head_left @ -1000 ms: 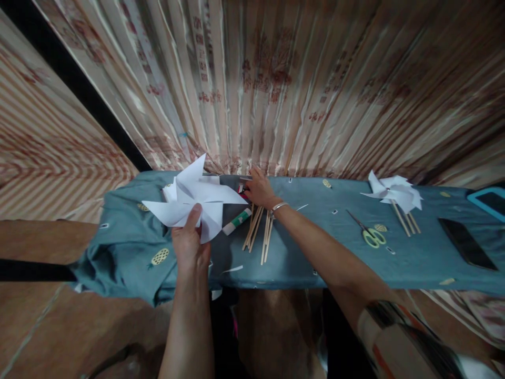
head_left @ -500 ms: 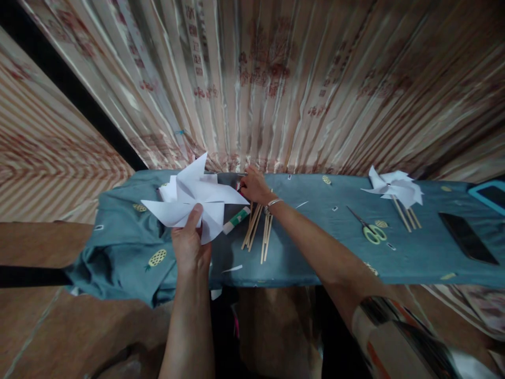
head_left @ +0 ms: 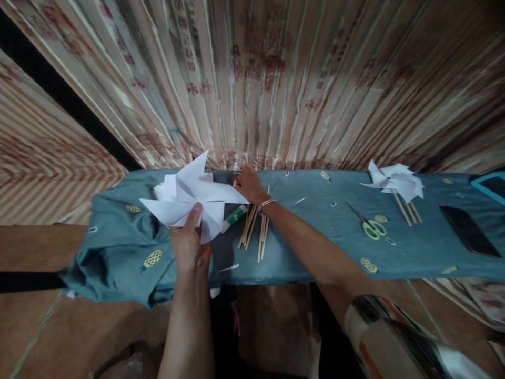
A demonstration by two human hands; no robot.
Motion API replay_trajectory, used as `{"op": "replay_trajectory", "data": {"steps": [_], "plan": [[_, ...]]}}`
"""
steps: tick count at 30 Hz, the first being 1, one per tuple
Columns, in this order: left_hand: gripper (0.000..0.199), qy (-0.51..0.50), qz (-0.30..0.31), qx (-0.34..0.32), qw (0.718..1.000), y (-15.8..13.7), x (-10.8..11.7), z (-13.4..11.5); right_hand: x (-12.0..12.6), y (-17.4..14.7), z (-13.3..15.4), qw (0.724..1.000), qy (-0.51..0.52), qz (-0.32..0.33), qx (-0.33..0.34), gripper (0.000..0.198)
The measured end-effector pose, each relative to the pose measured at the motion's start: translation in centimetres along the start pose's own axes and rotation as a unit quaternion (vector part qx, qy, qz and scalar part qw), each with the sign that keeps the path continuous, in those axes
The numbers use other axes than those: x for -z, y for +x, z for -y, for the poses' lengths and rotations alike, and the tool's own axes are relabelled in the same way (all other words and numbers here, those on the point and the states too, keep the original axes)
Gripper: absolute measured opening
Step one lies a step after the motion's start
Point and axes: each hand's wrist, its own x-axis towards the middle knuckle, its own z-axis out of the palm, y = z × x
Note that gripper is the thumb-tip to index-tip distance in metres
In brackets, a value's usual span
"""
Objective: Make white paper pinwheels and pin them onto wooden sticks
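Observation:
My left hand [head_left: 187, 234] pinches a white paper pinwheel [head_left: 211, 208], thumb on top near its centre and the other fingers hidden beneath. More white paper [head_left: 169, 185] shows behind its blades. Beyond the pinwheel's right tip, my right hand [head_left: 251, 187] reaches to the back of the table with its fingers curled down. A small red thing shows at those fingertips, partly hidden; what they grip cannot be made out. Just below lie a green-and-white glue stick [head_left: 234, 217] and several thin wooden sticks [head_left: 248, 229], some partly under my right wrist.
A blue-green cloth with pineapple prints covers the table [head_left: 294, 252]. To the right lie scissors [head_left: 373, 227], finished pinwheels [head_left: 398, 181] on sticks, a black phone [head_left: 469, 230] and a blue-framed device [head_left: 491, 187]. Paper scraps [head_left: 229, 268] are scattered about. A pleated curtain [head_left: 260, 79] hangs behind.
My right hand has shifted slightly left at the back of the table, fingers still curled down. My left hand keeps the pinwheel in nearly the same place. The view has moved a little.

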Motion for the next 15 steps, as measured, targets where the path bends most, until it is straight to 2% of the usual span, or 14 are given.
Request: {"op": "replay_trajectory", "data": {"steps": [8, 15], "plan": [[0.031, 0.006, 0.009, -0.013, 1.0, -0.1, 0.2, 0.2, -0.2, -0.7, -0.5, 0.998, 0.043, -0.037, -0.019, 0.027], [0.032, 0.002, 0.002, -0.014, 1.0, -0.2, 0.0, 0.3, -0.8, -0.9, -1.5, 0.992, 0.105, -0.062, -0.044, 0.02]]}}
